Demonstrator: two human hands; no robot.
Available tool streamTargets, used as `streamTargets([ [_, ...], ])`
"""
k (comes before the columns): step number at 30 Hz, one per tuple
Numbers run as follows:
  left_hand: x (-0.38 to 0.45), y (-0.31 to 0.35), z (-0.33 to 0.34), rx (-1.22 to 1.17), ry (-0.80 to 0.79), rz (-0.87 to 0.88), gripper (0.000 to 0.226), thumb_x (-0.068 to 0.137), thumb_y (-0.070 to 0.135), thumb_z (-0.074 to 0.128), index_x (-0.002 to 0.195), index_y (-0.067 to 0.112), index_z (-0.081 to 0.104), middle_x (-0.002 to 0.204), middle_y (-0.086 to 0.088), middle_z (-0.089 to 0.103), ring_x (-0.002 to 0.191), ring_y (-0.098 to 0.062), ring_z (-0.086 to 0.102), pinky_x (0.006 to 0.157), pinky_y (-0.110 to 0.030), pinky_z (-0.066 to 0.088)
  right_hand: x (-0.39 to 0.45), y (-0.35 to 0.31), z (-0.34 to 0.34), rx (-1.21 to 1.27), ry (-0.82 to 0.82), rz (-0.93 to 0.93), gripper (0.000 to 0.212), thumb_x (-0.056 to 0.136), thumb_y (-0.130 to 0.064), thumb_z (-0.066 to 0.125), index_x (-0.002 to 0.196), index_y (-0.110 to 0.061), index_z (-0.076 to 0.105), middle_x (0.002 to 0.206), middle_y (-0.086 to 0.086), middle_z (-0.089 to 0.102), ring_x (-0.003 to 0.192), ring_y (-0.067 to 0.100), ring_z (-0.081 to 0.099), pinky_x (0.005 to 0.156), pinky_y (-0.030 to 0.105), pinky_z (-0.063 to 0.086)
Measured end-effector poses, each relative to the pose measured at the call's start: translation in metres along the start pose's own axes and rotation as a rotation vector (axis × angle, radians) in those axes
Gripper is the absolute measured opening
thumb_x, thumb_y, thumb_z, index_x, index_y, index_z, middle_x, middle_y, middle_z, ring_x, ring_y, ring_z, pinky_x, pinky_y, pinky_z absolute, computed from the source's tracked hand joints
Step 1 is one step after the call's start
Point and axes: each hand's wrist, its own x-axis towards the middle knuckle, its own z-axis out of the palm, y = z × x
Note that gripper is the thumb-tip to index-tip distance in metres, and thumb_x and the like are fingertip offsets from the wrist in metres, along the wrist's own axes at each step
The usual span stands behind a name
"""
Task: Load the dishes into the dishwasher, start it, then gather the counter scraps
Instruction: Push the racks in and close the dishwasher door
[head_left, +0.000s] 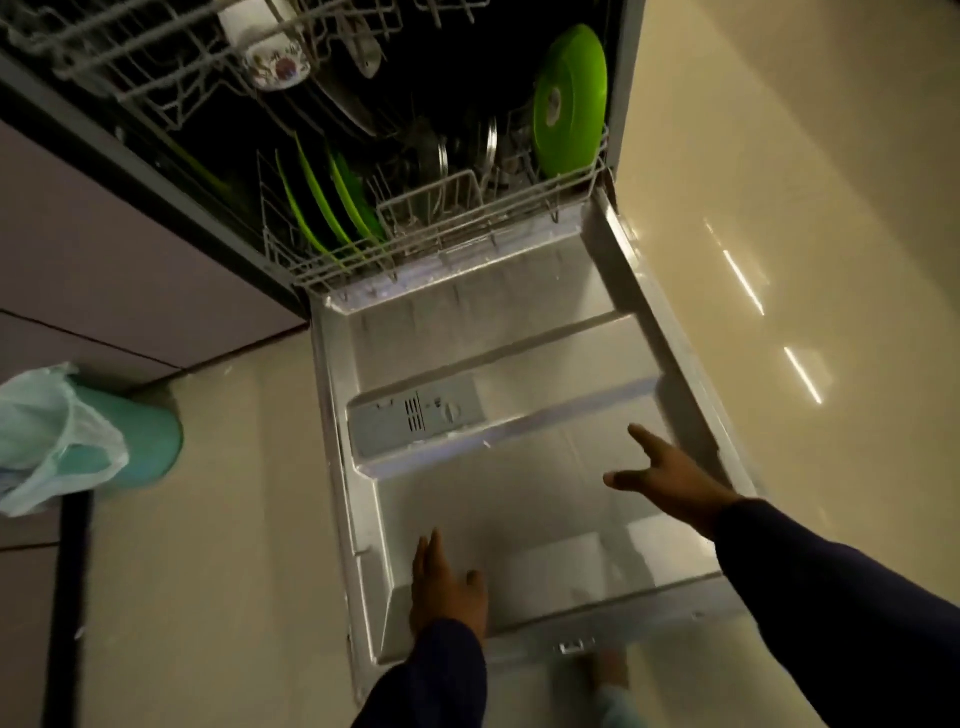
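Observation:
The dishwasher door (519, 499) lies fully lowered in front of me, its grey inner panel facing up with the detergent compartment (413, 418) at the left. The lower rack (441, 244) is pushed in and holds several green plates (332, 202), a green bowl (569, 101) and glass lids. A patterned white cup (270, 47) sits in the upper rack. My left hand (447, 587) hovers flat over the door's near left part, fingers straight. My right hand (670, 478) reaches over the door's right side with fingers spread, holding nothing.
A teal bin (140, 441) lined with a pale plastic bag (47, 441) stands on the floor to the left. Beige cabinet fronts run along the left side. Glossy cream floor tiles (779, 208) stretch to the right of the door. My foot shows just below the door's front edge.

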Motion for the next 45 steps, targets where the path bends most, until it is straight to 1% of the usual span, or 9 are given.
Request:
streamTargets([
  [5,-0.044,-0.049,0.049,-0.127,-0.048,-0.143,0.063,0.092,0.014,0.049,0.146,0.011,0.016,0.155,-0.008,0.011,0.143,-0.022,0.015,0.114,-0.029,0.018,-0.037,0.066,0.033,0.065,-0.04,0.152,0.08,0.087,-0.019,0.065,0.15,-0.016,0.016,0.155,0.007,0.021,0.141,0.026,0.025,0.11,0.036,0.027],
  [10,-0.041,-0.064,0.071,-0.301,-0.011,-0.281,0.056,0.09,0.018,0.055,0.14,0.008,0.033,0.146,-0.012,0.034,0.133,-0.028,0.035,0.111,-0.036,0.03,-0.034,0.109,0.061,0.031,0.05,0.219,0.064,0.089,-0.026,0.062,0.143,-0.01,0.032,0.145,0.011,0.039,0.131,0.027,0.04,0.107,0.034,0.034],
  [14,-0.008,-0.071,0.08,-0.614,0.153,-0.617,0.084,0.073,0.036,0.073,0.134,-0.001,0.03,0.134,-0.025,0.041,0.119,-0.042,0.045,0.098,-0.049,0.044,-0.023,0.129,0.067,0.212,0.361,0.284,0.021,0.087,-0.024,0.064,0.1,-0.011,0.054,0.101,0.01,0.058,0.097,0.027,0.055,0.075,0.03,0.044],
  [16,0.005,-0.082,0.085,-0.739,0.186,-0.788,0.103,0.065,0.046,0.076,0.139,0.003,0.018,0.14,-0.025,0.029,0.124,-0.043,0.037,0.098,-0.055,0.041,-0.019,0.142,0.069,0.307,0.549,0.341,0.032,0.081,-0.023,0.071,0.096,-0.007,0.048,0.096,0.01,0.054,0.094,0.028,0.054,0.073,0.033,0.047],
  [19,0.009,-0.096,0.098,-0.95,0.135,-0.829,0.078,0.074,0.044,0.07,0.128,0.003,0.033,0.145,-0.019,0.03,0.128,-0.038,0.038,0.1,-0.054,0.041,-0.021,0.164,0.074,0.642,0.745,0.449,0.057,0.069,-0.021,0.082,0.107,-0.001,0.045,0.103,0.01,0.057,0.095,0.028,0.058,0.058,0.022,0.055],
  [24,0.011,-0.094,0.122,-1.331,0.046,-0.748,0.072,0.077,0.037,0.069,0.135,0.01,0.036,0.137,-0.018,0.042,0.125,-0.035,0.045,0.1,-0.048,0.041,-0.014,0.187,0.077,1.069,0.563,0.562,0.08,0.066,-0.026,0.082,0.123,-0.023,0.027,0.118,0.008,0.044,0.104,0.029,0.049,0.091,0.055,0.048],
  [29,0.019,-0.096,0.126,-1.384,0.101,-0.742,0.062,0.076,0.028,0.07,0.129,0.011,0.041,0.121,-0.017,0.049,0.116,-0.035,0.05,0.097,-0.051,0.043,-0.006,0.195,0.075,1.098,0.403,0.484,0.073,0.074,-0.022,0.075,0.132,-0.013,0.034,0.117,0.012,0.053,0.099,0.027,0.056,0.09,0.055,0.049],
  [36,0.006,-0.091,0.116,-1.458,0.118,-0.695,0.034,0.083,0.021,0.06,0.112,0.013,0.045,0.117,-0.016,0.047,0.118,-0.035,0.047,0.103,-0.053,0.037,-0.007,0.201,0.077,1.134,0.37,0.409,0.04,0.08,-0.018,0.067,0.113,-0.013,0.045,0.108,0.01,0.056,0.094,0.025,0.055,0.097,0.056,0.043],
  [45,-0.029,-0.085,0.093,-1.424,0.172,-0.672,0.055,0.075,0.037,0.069,0.118,0.016,0.042,0.121,-0.016,0.049,0.112,-0.031,0.051,0.095,-0.056,0.043,-0.043,0.167,0.07,1.186,0.475,0.403,0.071,0.069,-0.022,0.079,0.128,-0.01,0.041,0.116,0.013,0.057,0.101,0.029,0.058,0.091,0.054,0.049],
])
